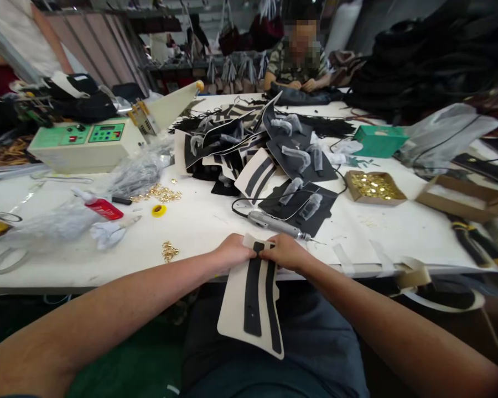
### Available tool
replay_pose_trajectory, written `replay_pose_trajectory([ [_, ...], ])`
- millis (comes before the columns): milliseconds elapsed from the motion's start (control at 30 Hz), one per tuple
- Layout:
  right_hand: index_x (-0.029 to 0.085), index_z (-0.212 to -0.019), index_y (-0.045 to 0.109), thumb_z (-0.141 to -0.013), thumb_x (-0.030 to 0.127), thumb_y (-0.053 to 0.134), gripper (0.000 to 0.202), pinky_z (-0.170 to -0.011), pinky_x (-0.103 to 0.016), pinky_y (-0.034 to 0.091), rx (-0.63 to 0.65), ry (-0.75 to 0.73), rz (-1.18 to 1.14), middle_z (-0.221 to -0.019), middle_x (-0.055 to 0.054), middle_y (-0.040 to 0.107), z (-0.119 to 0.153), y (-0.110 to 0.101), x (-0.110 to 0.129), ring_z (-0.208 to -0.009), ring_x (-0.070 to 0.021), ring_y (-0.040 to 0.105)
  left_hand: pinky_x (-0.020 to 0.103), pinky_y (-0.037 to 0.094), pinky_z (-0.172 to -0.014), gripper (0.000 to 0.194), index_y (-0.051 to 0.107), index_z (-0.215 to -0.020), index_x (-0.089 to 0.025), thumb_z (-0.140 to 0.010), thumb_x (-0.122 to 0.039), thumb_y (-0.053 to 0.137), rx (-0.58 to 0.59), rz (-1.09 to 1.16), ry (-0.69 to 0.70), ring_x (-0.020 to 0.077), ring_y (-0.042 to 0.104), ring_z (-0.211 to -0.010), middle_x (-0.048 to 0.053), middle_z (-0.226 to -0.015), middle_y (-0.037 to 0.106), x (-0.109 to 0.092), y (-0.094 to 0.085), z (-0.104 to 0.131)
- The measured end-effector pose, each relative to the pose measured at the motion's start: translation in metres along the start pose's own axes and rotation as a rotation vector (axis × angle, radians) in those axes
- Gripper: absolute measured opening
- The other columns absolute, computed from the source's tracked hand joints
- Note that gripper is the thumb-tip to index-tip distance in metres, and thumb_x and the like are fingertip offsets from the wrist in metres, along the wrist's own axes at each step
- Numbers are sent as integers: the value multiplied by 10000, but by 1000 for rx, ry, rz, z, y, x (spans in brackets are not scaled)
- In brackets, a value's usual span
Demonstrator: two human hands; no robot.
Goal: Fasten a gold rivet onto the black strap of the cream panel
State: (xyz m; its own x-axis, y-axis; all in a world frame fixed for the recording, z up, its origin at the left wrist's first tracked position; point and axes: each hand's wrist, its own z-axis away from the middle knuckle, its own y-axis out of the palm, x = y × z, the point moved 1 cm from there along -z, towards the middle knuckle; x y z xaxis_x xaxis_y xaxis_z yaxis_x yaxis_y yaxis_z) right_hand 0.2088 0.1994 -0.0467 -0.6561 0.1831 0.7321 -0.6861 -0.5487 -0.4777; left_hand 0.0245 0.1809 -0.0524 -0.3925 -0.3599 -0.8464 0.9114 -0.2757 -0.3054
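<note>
My left hand [233, 251] and my right hand [285, 251] together pinch the top edge of a cream sheet with two black strips [251, 301]. The sheet hangs down over my lap from the front edge of the white table [199, 221]. Just beyond my right hand a grey pen-shaped power tool [274, 224] lies on the table with its black cord looping back. Behind it spreads a pile of similar cream-and-black pieces [253, 149], some with small plastic-wrapped parts on them.
A cardboard box of gold fittings [373, 187], an empty cardboard tray [460, 197] and a green box [379, 140] stand at right. A cream-and-green machine [85, 145], a red glue bottle [99, 205] and loose gold hardware [160, 193] lie at left. Another person [301, 58] sits across the table.
</note>
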Motion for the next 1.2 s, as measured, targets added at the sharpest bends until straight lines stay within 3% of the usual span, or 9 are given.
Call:
replay_pose_trajectory([
  [267, 159, -716, 694, -843, 230, 659, 149, -556, -252, 400, -52, -26, 157, -642, -42, 685, 5, 0, 8, -608, -177, 620, 285, 494, -643, 54, 735, -755, -139, -714, -148, 700, 10, -159, 129, 234, 693, -721, 59, -758, 750, 5, 0, -2],
  [333, 155, -724, 704, -842, 234, 659, 148, -561, -256, 393, -66, -23, 183, -653, -50, 691, 6, 0, 10, -625, -183, 624, 334, 536, -753, 190, 756, -923, -137, -740, -183, 736, -36, -218, 166, 270, 713, -836, 85, -889, 773, 6, -2, 3],
  [400, 152, -738, 713, -845, 237, 664, 145, -565, -254, 387, -72, -27, 202, -673, -53, 698, 6, 1, 11, -641, -183, 627, 427, 531, -935, 483, 700, -1226, -149, -759, -234, 784, -132, -278, 207, 325, 686, -1061, 134, -1167, 745, 8, -5, 10],
  [500, 150, -750, 719, -853, 246, 671, 149, -560, -248, 375, -74, -33, 225, -681, -51, 697, 6, 1, 12, -650, -178, 623, 502, 429, -1132, 746, 541, -1478, -196, -791, -263, 822, -293, -433, 439, 356, 515, -1363, 167, -1523, 531, 13, -6, 20],
  [600, 151, -752, 725, -845, 250, 672, 146, -552, -247, 363, -78, -25, 250, -681, -47, 690, 8, -1, 12, -659, -179, 623, 465, 440, -1133, 378, 723, -1254, -234, -879, -241, 770, -272, -566, 724, 304, 529, -1346, 101, -1462, 606, 21, -2, 23],
  [667, 157, -772, 741, -838, 263, 675, 141, -554, -247, 367, -74, -15, 265, -694, -45, 699, 9, -2, 13, -679, -188, 638, 460, 470, -1088, 163, 786, -1083, -247, -935, -247, 718, -215, -569, 768, 278, 598, -1243, 66, -1305, 715, 27, 0, 20],
  [967, 204, -994, 787, -811, 405, 747, 275, -612, -244, 400, -136, -20, 286, -864, -33, 763, 19, -7, 8, -807, -202, 682, 499, 480, -1093, 188, 802, -1075, -271, -955, -339, 674, -201, -585, 767, 299, 619, -1231, 44, -1263, 757, 44, 3, 3],
  [1100, 241, -1143, 761, -853, 454, 738, 361, -705, -257, 450, -377, -129, 207, -933, -7, 778, 49, -44, -31, -807, -176, 680, 547, 470, -1112, 215, 808, -1067, -279, -953, -389, 664, -228, -583, 756, 332, 608, -1260, 46, -1250, 768, 50, 3, 1],
  [1200, 227, -1016, 788, -904, 455, 676, 277, -735, -260, 488, -635, 15, 199, -911, -8, 777, 76, -98, -83, -795, -171, 691, 561, 473, -1118, 229, 811, -1058, -293, -958, -428, 657, -229, -575, 765, 339, 613, -1261, 37, -1243, 775, 53, 4, -1],
])
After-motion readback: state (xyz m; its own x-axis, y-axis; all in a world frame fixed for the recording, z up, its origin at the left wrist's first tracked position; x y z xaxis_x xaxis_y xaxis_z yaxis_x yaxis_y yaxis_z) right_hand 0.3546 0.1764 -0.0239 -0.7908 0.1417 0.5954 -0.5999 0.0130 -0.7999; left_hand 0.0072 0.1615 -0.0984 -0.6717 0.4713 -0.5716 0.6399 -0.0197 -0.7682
